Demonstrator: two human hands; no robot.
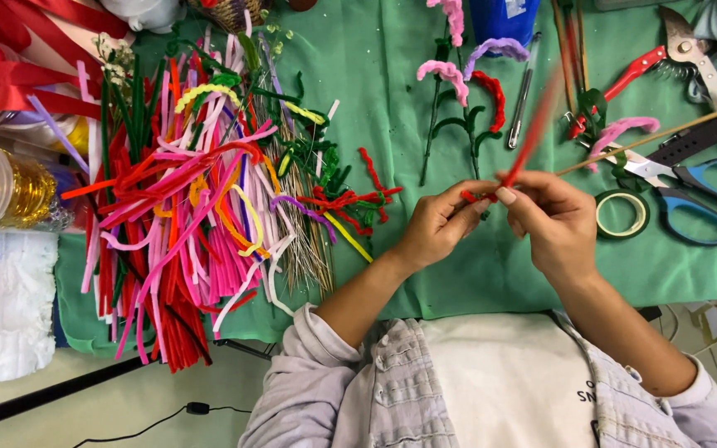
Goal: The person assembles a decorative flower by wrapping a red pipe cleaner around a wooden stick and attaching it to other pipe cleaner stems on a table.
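One red pipe cleaner, pinched by left hand, right hand.

Hands at mid-cloth, supplies to both sides.

The left hand and right hand are held together above the cloth, with a pipe cleaner pinched between them and slanted up and away to the right. A heap of pipe cleaners is spread on the cloth well to the left, and ribbon is laid beyond its far left corner. Finished stems are laid behind the hands. A tape roll is set just right of the right hand, scissors right of the roll, and pruners behind them. A stick is laid across between hand and scissors.
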